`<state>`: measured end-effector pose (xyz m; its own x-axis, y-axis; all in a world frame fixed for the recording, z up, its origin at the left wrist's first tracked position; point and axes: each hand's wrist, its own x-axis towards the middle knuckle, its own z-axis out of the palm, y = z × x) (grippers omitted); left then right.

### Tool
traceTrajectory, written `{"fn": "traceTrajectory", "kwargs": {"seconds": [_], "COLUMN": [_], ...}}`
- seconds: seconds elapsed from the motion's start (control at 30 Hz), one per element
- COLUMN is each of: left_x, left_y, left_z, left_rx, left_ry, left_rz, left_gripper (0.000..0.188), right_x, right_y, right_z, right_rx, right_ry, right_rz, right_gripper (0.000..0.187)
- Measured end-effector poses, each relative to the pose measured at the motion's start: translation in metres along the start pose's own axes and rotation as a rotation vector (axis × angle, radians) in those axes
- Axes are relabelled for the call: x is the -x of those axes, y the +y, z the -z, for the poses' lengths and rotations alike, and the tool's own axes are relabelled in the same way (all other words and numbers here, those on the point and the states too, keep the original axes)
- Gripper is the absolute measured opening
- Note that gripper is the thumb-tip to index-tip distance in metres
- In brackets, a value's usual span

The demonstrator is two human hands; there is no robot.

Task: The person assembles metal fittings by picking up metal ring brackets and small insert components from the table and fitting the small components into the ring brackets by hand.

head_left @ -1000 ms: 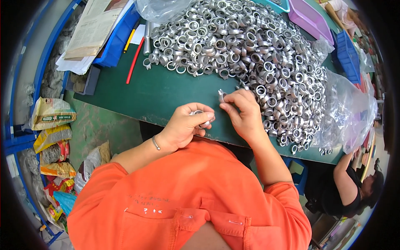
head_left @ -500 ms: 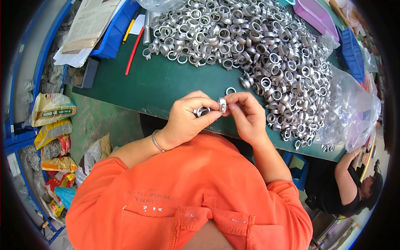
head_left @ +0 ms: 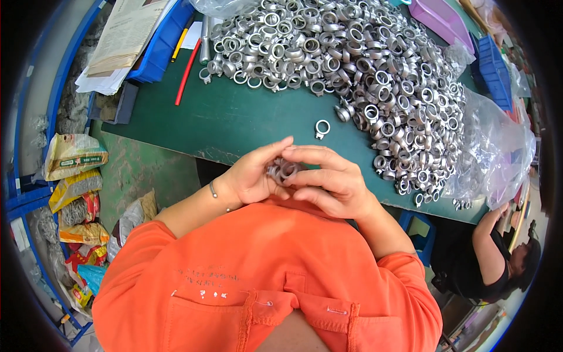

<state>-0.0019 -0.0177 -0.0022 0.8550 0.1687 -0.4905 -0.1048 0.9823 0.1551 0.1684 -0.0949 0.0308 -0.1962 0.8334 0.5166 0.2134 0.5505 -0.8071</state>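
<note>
Several small silver metal rings (head_left: 285, 170) with little lugs lie in my cupped left hand (head_left: 253, 173), just off the table's front edge. Its thumb points up and its lower fingers curl under the rings, partly hidden. Over them reaches my right hand (head_left: 333, 179), its fingers apart and their tips touching or nearly touching the rings. A single lugged ring (head_left: 321, 129) lies on the green table (head_left: 246, 117) beyond my hands, apart from the large heap of similar rings (head_left: 352, 53).
A red pen (head_left: 187, 73), a yellow pen (head_left: 180, 44) and a metal tube (head_left: 204, 41) lie at the back left, beside a blue bin (head_left: 161, 50). Clear plastic bags (head_left: 495, 146) and a purple tray (head_left: 443, 20) border the heap. Another person (head_left: 475, 264) sits at the right.
My hands no longer pinch one ring between them. The left has turned palm up with the rings in it, and the right has come over it. The lone table ring shows fully.
</note>
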Motion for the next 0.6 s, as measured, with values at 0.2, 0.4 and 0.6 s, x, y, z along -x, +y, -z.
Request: {"fn": "traceTrajectory", "kwargs": {"seconds": [0.2, 0.4, 0.6], "left_x": [0.051, 0.053, -0.062], "left_y": [0.014, 0.009, -0.003], "left_z": [0.053, 0.112, 0.127], "left_rx": [-0.195, -0.386, 0.147], "left_ry": [-0.313, 0.209, 0.281], "left_rz": [-0.104, 0.091, -0.099], "left_gripper": [0.023, 0.023, 0.026], "right_x": [0.015, 0.022, 0.031], "right_y": [0.026, 0.036, 0.026], "right_z": [0.019, 0.021, 0.008], "right_rx": [0.610, 0.751, 0.255], "right_ry": [0.174, 0.089, 0.307], "right_rz": [-0.368, -0.292, -0.261], "right_gripper": [0.019, 0.018, 0.029]}}
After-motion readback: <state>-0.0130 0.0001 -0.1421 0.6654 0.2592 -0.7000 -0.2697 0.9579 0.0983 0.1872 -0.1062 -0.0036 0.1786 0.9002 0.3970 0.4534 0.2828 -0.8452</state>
